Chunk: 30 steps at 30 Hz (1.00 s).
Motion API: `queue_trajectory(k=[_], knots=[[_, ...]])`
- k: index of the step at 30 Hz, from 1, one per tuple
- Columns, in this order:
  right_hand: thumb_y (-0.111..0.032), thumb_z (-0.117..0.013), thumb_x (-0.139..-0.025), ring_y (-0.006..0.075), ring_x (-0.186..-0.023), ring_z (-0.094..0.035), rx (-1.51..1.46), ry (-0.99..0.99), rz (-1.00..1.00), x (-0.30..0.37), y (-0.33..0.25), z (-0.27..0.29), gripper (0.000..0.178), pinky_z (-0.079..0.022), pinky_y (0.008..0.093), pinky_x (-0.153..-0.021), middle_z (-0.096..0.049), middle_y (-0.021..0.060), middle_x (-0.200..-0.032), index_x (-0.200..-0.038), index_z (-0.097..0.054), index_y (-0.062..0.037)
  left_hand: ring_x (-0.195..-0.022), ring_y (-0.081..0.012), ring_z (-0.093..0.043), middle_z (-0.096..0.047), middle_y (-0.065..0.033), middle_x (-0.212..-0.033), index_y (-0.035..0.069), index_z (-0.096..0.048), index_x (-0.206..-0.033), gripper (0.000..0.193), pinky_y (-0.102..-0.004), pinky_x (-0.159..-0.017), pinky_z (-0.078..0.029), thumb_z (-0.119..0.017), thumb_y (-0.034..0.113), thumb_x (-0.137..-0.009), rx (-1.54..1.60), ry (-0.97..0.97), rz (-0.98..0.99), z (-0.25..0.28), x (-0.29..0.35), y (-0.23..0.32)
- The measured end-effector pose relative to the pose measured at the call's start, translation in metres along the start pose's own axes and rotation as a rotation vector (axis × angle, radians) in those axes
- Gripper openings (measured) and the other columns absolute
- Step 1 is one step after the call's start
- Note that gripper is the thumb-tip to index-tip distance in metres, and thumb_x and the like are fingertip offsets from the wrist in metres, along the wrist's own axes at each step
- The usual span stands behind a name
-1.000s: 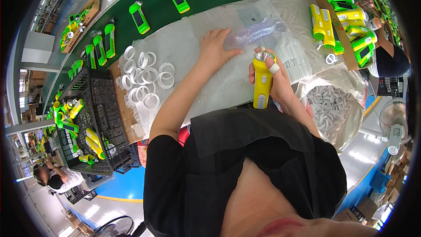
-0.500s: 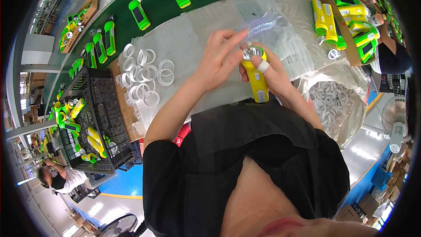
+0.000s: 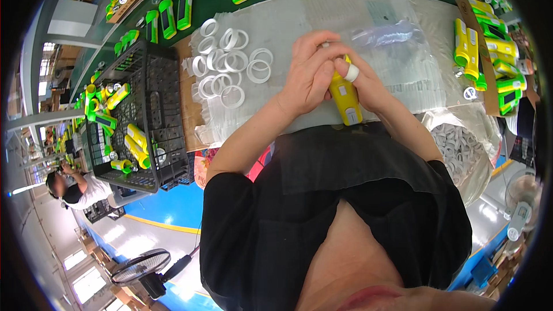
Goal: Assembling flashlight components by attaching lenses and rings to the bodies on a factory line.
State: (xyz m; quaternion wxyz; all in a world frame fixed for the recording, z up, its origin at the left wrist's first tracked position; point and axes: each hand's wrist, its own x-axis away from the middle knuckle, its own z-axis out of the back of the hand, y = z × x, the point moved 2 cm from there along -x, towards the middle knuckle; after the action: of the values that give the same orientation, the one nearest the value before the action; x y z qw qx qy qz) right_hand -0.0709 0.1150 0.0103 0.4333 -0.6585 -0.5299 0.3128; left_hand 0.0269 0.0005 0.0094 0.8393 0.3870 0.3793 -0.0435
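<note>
Both hands meet on a yellow torch body (image 3: 345, 99) held upright over the plastic-covered bench (image 3: 276, 23). My left hand (image 3: 314, 75) wraps over its upper end from the left. My right hand (image 3: 364, 83) grips it from the right, a white finger cot on one fingertip. The torch's top end is hidden under my fingers. White plastic rings (image 3: 224, 63) lie scattered on the sheet to the left of my hands. A clear plastic bag (image 3: 391, 31) lies just beyond them.
A black crate (image 3: 147, 115) holding yellow and green torches stands at the left. More green torches (image 3: 173, 14) lie on the green belt beyond. A cardboard tray of finished torches (image 3: 489, 46) sits at the right, a bag of white rings (image 3: 461, 150) below it. A person works at far left.
My left hand came from the bench onto the torch and now covers its upper end. Both hands and the torch have drawn in closer to my body.
</note>
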Motion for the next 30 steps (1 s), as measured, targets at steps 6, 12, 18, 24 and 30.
queue_trajectory(k=[6, 12, 18, 24, 30], knots=[[-0.023, -0.058, -0.096, 0.0129, -0.072, -0.058, 0.166, -0.014, 0.416, -0.049, -0.019, 0.012, 0.033, -0.05, 0.0289, -0.065, -0.06, 0.0065, -0.087, -0.125, -0.049, -0.0084, -0.108, -0.0336, -0.055, -0.055, -0.0157, -0.124, 0.015, -0.054, -0.131, 0.065, -0.0456, -0.089, -0.046, -0.076, 0.04, -0.076, -0.852, -0.286, 0.133, 0.083, 0.002, 0.003], [-0.014, -0.064, -0.093, 0.0106, -0.075, -0.058, 0.224, -0.014, 0.399, -0.057, -0.002, 0.014, 0.033, -0.051, 0.0262, -0.066, -0.059, 0.0048, -0.09, -0.122, -0.05, -0.009, -0.103, -0.0254, -0.061, -0.061, -0.012, -0.112, 0.011, -0.059, -0.12, 0.045, -0.0346, -0.082, -0.053, -0.076, 0.019, -0.079, -0.607, -0.402, 0.323, 0.098, 0.008, -0.004], [-0.012, -0.064, -0.091, 0.01, -0.076, -0.058, 0.2, -0.016, 0.42, -0.058, -0.003, 0.01, 0.034, -0.051, 0.0261, -0.066, -0.059, 0.0041, -0.096, -0.121, -0.05, -0.0067, -0.094, -0.0196, -0.061, -0.057, -0.0103, -0.11, 0.006, -0.065, -0.102, 0.027, -0.0297, -0.079, -0.054, -0.079, 0.007, -0.078, 0.074, -0.004, 0.162, 0.067, -0.044, 0.011], [-0.012, -0.059, -0.091, 0.0107, -0.077, -0.06, 0.179, -0.02, 0.455, -0.058, -0.003, 0.014, 0.035, -0.051, 0.0268, -0.067, -0.059, 0.0049, -0.101, -0.124, -0.049, -0.0069, -0.092, -0.0223, -0.055, -0.056, -0.0116, -0.108, 0.011, -0.071, -0.107, 0.032, -0.0324, -0.075, -0.05, -0.079, 0.014, -0.077, -0.19, -0.142, 0.051, 0.061, -0.057, 0.017], [-0.017, -0.058, -0.094, 0.0174, -0.094, -0.061, 0.206, -0.021, 0.469, -0.053, -0.007, 0.023, 0.042, -0.051, 0.0324, -0.082, -0.059, 0.0067, -0.111, -0.133, -0.046, -0.0082, -0.093, -0.0232, -0.055, -0.055, -0.0104, -0.105, 0.01, -0.072, -0.108, 0.032, -0.0333, -0.077, -0.05, -0.078, 0.015, -0.077, -0.251, -0.216, 0.015, 0.059, -0.062, 0.021]])
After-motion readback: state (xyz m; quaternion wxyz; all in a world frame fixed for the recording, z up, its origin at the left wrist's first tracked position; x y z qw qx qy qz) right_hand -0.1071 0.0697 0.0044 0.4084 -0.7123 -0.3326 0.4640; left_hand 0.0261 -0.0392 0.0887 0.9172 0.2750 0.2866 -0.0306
